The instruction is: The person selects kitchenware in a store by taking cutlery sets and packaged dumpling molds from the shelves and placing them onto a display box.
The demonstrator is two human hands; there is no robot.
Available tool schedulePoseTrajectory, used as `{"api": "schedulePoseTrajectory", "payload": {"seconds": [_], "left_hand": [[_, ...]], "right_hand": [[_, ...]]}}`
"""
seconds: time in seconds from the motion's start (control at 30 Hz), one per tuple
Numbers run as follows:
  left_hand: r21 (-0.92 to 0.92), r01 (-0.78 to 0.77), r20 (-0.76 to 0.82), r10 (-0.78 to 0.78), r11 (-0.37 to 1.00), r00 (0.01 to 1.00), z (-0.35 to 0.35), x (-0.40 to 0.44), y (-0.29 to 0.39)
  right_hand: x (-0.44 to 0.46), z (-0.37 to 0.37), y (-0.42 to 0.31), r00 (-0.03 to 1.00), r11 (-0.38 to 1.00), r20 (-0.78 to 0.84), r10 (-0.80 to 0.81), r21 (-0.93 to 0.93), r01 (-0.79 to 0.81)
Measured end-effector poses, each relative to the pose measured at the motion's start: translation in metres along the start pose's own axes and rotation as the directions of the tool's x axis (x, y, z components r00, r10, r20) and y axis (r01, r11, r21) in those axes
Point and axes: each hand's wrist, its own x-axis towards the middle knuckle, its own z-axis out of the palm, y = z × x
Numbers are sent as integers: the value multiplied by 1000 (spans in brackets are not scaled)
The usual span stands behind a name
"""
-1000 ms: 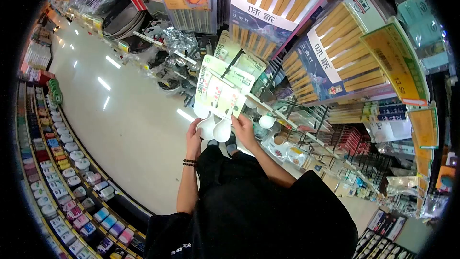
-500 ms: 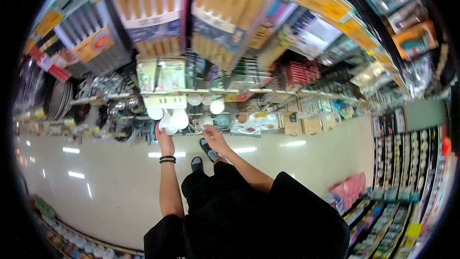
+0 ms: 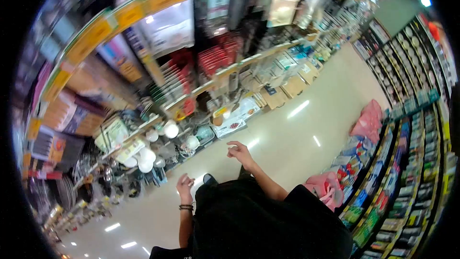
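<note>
White, round-bowled spoons (image 3: pixel 146 159) hang forward-left of the left hand (image 3: pixel 185 185), nearer, not touching; right hand (image 3: pixel 240 154) farther off; both hands' fingers loosely parted, empty.

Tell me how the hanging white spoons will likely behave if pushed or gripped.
The white spoons would probably swing if pushed, since they appear to hang freely. Their smooth-looking, rounded bowls could slip when pinched.

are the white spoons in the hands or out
Out: the white spoons are below the shelf rail, apart from the left hand and right hand.
</note>
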Motion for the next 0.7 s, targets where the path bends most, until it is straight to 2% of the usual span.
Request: {"api": "schedulePoseTrajectory", "payload": {"seconds": [0.07,0.1,0.17,0.2,0.27,0.3,0.33,0.4,0.57,0.7], "left_hand": [[302,-253,112,229,919,967,41,-5,-1],[427,-371,184,322,825,929,62,-11,-1],[468,-470,290,372,748,882,109,-6,8],[485,-514,339,389,708,856,133,1,18],[536,-524,453,298,662,840,183,13,43],[538,-559,469,327,631,820,208,17,55],[540,-593,484,356,597,799,234,20,65],[506,-565,455,355,652,816,285,16,95],[340,-587,500,387,734,774,359,-1,100],[316,-584,555,354,748,753,404,-25,97]], "right_hand": [[-6,-29,-17,994,986,-11,107,134,-104],[-12,-42,-25,998,985,-54,9,173,1],[-13,-63,-35,974,950,-138,-178,233,207],[-11,-76,-34,968,952,-163,-189,213,222],[-10,-109,-25,956,956,-210,-203,167,240],[-24,-119,-57,980,986,-166,-112,106,131],[-24,-135,-59,986,983,-146,-87,147,108],[-24,-158,-58,994,971,-98,-43,230,64],[-31,-197,-82,989,933,-133,-65,343,107],[-30,-225,-106,971,943,-209,-114,284,172]]}}
